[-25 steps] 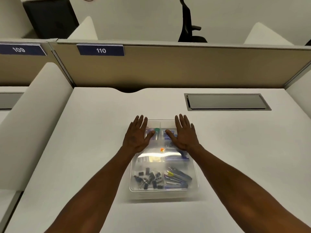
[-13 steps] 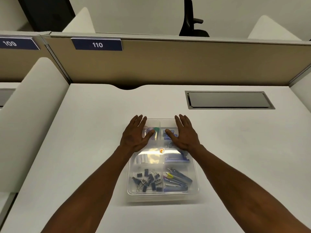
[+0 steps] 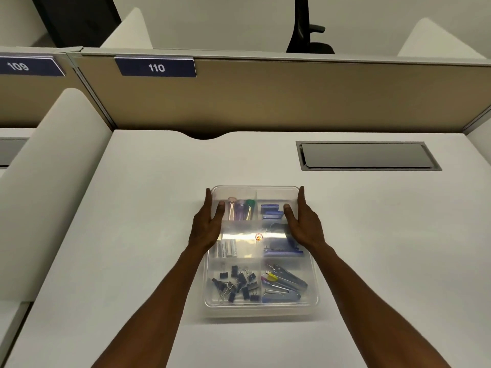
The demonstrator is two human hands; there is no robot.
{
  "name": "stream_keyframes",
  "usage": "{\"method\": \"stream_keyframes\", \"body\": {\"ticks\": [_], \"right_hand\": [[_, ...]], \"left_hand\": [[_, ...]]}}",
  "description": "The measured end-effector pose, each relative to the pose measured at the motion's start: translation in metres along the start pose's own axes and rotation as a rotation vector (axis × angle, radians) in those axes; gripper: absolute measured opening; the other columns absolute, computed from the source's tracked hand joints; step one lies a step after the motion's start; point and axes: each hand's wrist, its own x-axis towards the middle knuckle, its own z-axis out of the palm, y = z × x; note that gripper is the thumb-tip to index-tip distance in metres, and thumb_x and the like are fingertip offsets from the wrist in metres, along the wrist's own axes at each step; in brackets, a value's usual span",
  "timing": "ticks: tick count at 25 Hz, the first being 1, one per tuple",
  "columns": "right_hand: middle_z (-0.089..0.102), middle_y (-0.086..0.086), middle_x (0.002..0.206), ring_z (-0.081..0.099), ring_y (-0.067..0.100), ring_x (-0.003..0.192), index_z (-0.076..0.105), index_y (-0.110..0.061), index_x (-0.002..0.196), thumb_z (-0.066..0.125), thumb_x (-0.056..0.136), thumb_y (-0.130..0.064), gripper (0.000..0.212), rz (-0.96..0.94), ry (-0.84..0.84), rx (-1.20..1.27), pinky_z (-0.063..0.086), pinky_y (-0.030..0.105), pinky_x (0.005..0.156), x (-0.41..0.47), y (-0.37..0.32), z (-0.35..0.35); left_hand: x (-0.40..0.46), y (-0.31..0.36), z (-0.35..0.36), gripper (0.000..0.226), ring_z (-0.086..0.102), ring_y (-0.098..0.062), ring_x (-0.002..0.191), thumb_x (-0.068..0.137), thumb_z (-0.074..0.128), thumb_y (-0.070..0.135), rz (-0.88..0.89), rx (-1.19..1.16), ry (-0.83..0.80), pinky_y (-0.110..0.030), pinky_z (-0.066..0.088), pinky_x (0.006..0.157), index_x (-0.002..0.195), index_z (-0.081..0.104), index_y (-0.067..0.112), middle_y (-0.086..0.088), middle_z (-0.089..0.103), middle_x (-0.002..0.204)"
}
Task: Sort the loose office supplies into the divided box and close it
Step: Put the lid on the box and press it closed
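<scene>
Resting on the white desk (image 3: 132, 235), the clear divided box (image 3: 261, 309) is seen with its see-through lid on top; it sits near the middle of the desk, a little toward 6 o'clock. The box is held at its far end by both hands; the left hand (image 3: 206, 227) is laid against the side at 9 o'clock, with the fingers straight along the edge and the thumb on the lid; the right hand (image 3: 305, 225) is laid against the side at 3 o'clock in the same way; the fingers are not curled.

Inside, small bottles (image 3: 240, 209) are seen at 11 o'clock; blue staple boxes (image 3: 271, 211) are seen at 1 o'clock; a blue stapler (image 3: 283, 248) is seen at 3 o'clock; white sticks (image 3: 227, 248) are seen at 9 o'clock, too blurred to be named; black binder clips (image 3: 236, 284) are piled at 7 o'clock; more staplers (image 3: 285, 284) are kept at 5 o'clock.

A grey hatch (image 3: 366, 155) is set in the desk at 2 o'clock; a sign marked 110 (image 3: 156, 67) is fixed on the tan wall (image 3: 292, 96) at 12 o'clock.
</scene>
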Motion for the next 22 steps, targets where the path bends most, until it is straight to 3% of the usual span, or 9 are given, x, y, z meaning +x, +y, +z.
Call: {"method": "stream_keyframes", "body": {"ticks": [3,7,10,12,15,19,22], "right_hand": [[0.053,0.009,0.144,0.059,0.031,0.12,0.0,-0.021,0.158,0.039,0.103,-0.042,0.07,0.002,0.022,-0.03,0.046,0.035,0.099,0.0,0.0,0.001],[0.049,0.01,0.148,0.056,0.033,0.125,-0.001,-0.022,0.158,0.04,0.102,-0.043,0.073,0.028,-0.017,0.023,0.045,0.038,0.103,0.001,-0.001,-0.001],[0.021,0.01,0.163,0.034,0.033,0.144,-0.002,-0.024,0.158,0.043,0.097,-0.055,0.082,0.007,0.021,-0.05,0.035,0.044,0.113,-0.006,-0.004,-0.003],[0.002,0.007,0.167,0.018,0.03,0.151,0.001,-0.025,0.158,0.041,0.093,-0.065,0.087,-0.093,0.059,-0.215,0.026,0.047,0.117,-0.027,-0.006,-0.001],[-0.004,0.002,0.167,0.0,0.023,0.154,0.002,-0.029,0.158,0.031,0.088,-0.075,0.089,-0.208,-0.005,-0.389,0.013,0.049,0.121,-0.073,-0.007,0.008],[-0.01,-0.002,0.166,-0.012,0.018,0.153,-0.001,-0.031,0.158,0.023,0.088,-0.078,0.087,-0.135,-0.031,-0.456,0.008,0.049,0.124,-0.112,-0.003,0.017],[-0.011,-0.003,0.166,-0.014,0.017,0.152,-0.001,-0.031,0.158,0.021,0.09,-0.077,0.084,-0.154,-0.022,-0.477,0.012,0.047,0.124,-0.116,-0.003,0.017]], "left_hand": [[0.001,-0.003,0.0,0.062,0.033,-0.024,0.144,0.1,0.033,0.054,0.034,0.004,0.007,-0.032,0.025,0.115,0.155,0.012,0.036,-0.003,0.033,0.158],[0.001,-0.001,0.002,0.063,0.035,-0.026,0.143,0.099,0.033,0.055,0.016,0.03,0.01,-0.036,0.028,0.115,0.155,0.011,0.035,-0.005,0.035,0.157],[-0.011,0.004,0.0,0.075,0.025,-0.023,0.148,0.097,0.04,0.056,0.103,0.19,0.041,-0.035,0.023,0.118,0.157,0.004,0.028,-0.002,0.02,0.163],[-0.03,0.004,-0.001,0.082,0.007,-0.018,0.152,0.093,0.04,0.062,0.268,0.393,0.051,-0.033,0.014,0.121,0.157,0.002,0.026,0.003,0.004,0.165],[-0.064,-0.004,0.001,0.087,-0.01,-0.013,0.152,0.089,0.038,0.07,0.493,0.624,-0.01,-0.032,0.005,0.122,0.157,0.003,0.026,0.004,-0.004,0.165],[-0.101,-0.033,0.007,0.086,-0.013,-0.012,0.151,0.091,0.042,0.068,0.468,0.642,-0.019,-0.037,0.011,0.122,0.157,0.003,0.029,0.007,-0.008,0.165],[-0.108,-0.043,0.009,0.087,-0.011,-0.013,0.151,0.09,0.048,0.066,0.464,0.621,-0.003,-0.032,0.017,0.118,0.157,0.007,0.028,0.009,-0.008,0.165]]}}
